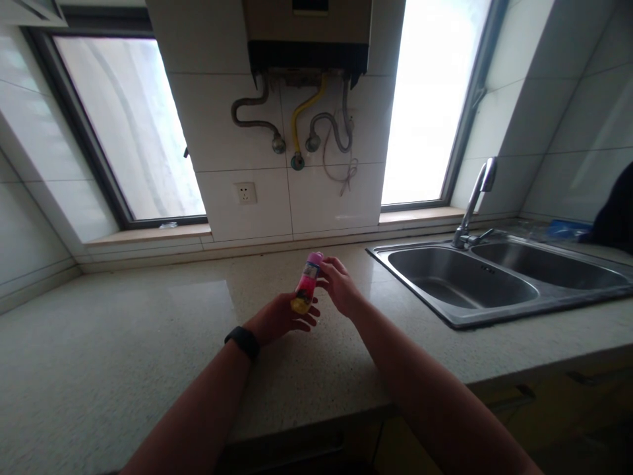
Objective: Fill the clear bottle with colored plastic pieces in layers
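A small bottle (307, 284) with a pink-purple cap, a red label and a yellow base tilts to the right above the countertop. My left hand (287, 316), wearing a black wristband, grips its lower end, with the thumb on the near side and the other fingers reaching past it. At the upper end, my right hand (339, 282) pinches the bottle near the cap from the right. Part of the right fingers is hidden behind the bottle.
Speckled pale countertop (163, 343) surrounds the hands. To the right is a double steel sink (457, 320) with a faucet (475, 204). A water heater (306, 39) with hoses hangs on the tiled wall between two windows. A dark shape (616, 214) stands at far right.
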Tool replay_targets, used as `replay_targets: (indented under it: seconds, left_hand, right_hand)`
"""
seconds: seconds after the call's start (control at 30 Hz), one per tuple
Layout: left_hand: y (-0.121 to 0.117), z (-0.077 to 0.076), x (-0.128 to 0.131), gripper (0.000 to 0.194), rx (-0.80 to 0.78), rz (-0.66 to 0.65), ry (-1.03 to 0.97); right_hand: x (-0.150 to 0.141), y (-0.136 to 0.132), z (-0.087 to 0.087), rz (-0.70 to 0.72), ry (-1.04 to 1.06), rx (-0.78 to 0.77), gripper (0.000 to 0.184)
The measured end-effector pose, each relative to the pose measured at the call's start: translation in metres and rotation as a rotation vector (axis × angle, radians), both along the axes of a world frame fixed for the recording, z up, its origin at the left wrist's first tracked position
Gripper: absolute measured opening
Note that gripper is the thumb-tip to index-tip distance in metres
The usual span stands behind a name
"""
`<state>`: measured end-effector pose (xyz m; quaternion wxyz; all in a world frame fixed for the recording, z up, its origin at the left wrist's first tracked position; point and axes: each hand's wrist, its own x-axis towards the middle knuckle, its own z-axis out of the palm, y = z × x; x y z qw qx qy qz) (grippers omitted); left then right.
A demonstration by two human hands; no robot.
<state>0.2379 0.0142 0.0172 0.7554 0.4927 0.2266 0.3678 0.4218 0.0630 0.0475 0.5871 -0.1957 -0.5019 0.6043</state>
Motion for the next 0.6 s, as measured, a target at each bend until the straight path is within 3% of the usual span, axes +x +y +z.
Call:
replay_targets:
  seconds: [0.23, 0.6]
  left_hand:
    - [-0.0012, 0.0011, -0.0029, 0.058, 0.014, -0.040, -0.129]
    - [-0.0012, -0.0007, -0.0040, 0.056, 0.040, -0.045, -0.121]
  right_hand:
    - [-0.0011, 0.0033, -0.0043, -0.017, -0.041, 0.060, 0.030]
    - [0.0031, -0.0045, 0.0022, 0.033, -0.074, 0.096, 0.029]
